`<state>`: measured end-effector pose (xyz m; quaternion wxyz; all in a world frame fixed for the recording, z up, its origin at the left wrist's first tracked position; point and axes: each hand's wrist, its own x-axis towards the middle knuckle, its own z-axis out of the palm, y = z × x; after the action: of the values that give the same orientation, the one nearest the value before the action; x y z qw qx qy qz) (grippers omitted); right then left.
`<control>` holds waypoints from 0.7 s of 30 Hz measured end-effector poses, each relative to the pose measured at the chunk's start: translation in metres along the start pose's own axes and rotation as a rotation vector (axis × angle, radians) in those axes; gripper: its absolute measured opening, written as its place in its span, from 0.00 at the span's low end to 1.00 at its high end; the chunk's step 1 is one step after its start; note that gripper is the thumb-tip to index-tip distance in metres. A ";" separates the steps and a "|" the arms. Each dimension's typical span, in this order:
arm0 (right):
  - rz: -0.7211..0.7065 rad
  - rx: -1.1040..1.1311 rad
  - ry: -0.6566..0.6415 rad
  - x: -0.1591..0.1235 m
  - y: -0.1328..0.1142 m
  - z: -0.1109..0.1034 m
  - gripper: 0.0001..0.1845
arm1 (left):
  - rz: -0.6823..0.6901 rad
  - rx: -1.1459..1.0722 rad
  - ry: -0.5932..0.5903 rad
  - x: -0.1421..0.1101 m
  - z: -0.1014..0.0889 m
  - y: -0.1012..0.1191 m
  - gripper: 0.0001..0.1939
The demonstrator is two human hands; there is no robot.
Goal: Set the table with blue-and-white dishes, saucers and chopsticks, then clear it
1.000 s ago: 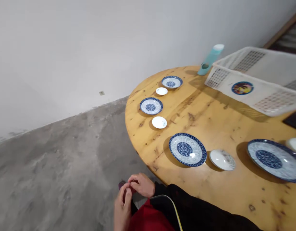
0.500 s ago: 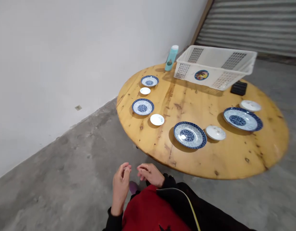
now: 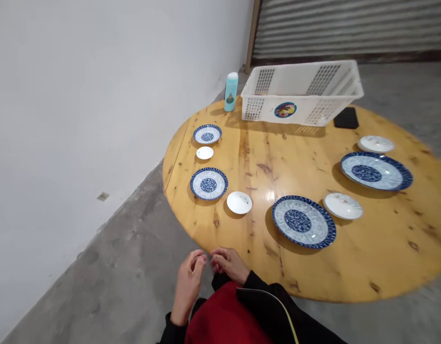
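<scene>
My left hand (image 3: pixel 191 277) is in front of my body, its fingers loosely curled and apart from the thumb, with nothing in it. Close beside it, my right hand (image 3: pixel 230 263) is also empty and half curled, at the near edge of the round wooden table (image 3: pixel 256 267). The nearest dishes are a small white dish (image 3: pixel 239 202), a blue-and-white plate (image 3: pixel 208 184) and a larger blue-rimmed plate (image 3: pixel 303 221). To the right lie another white dish (image 3: pixel 343 206), a large blue-rimmed plate (image 3: pixel 376 171) and a further white dish (image 3: pixel 375 144).
At the far side stands a white plastic basket (image 3: pixel 302 107) with a round sticker. A turquoise bottle (image 3: pixel 231 93) is left of it, a flat black object (image 3: pixel 346 118) right. Another blue-and-white plate (image 3: pixel 207 134) and small white dish (image 3: pixel 205 153) sit far left, near the wall (image 3: pixel 99 95).
The view has moved closer to the table and turned, so the dishes look larger and nearer. Both hands have come up to the table's edge, keeping their loose curl.
</scene>
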<state>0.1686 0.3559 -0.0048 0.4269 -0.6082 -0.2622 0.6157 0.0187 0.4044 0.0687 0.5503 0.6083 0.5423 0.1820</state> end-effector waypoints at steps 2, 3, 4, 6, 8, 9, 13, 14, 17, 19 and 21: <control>-0.002 0.027 0.017 0.014 -0.009 0.001 0.20 | 0.006 0.002 0.014 0.022 -0.009 0.010 0.23; 0.000 0.044 0.032 0.020 -0.012 0.001 0.20 | 0.007 -0.004 0.016 0.033 -0.013 0.016 0.23; 0.003 0.065 0.047 0.025 -0.015 0.001 0.19 | 0.005 -0.014 0.016 0.044 -0.017 0.021 0.24; 0.014 0.113 0.082 0.033 -0.019 0.001 0.19 | -0.004 -0.040 0.005 0.068 -0.024 0.032 0.25; 0.026 0.151 0.116 0.038 -0.022 0.001 0.18 | -0.003 -0.067 -0.006 0.096 -0.032 0.043 0.26; 0.030 0.163 0.132 0.040 -0.024 0.001 0.19 | 0.004 -0.080 -0.006 0.112 -0.036 0.048 0.26; 0.063 0.211 0.206 0.049 -0.030 -0.001 0.22 | 0.058 -0.125 0.019 0.193 -0.049 0.070 0.26; 0.078 0.231 0.233 0.052 -0.031 -0.002 0.23 | 0.069 -0.135 0.012 0.216 -0.051 0.076 0.25; 0.112 0.312 0.348 0.066 -0.036 -0.002 0.26 | 0.109 -0.159 -0.013 0.290 -0.053 0.097 0.24; 0.128 0.378 0.450 0.079 -0.040 0.001 0.28 | 0.124 -0.169 -0.040 0.339 -0.053 0.110 0.22; 0.122 0.456 0.566 0.094 -0.046 0.007 0.32 | 0.117 -0.153 -0.070 0.385 -0.050 0.121 0.20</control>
<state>0.1815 0.4593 -0.0146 0.5695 -0.6584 0.0471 0.4899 0.1665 0.7831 0.0457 0.6021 0.6011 0.4709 0.2331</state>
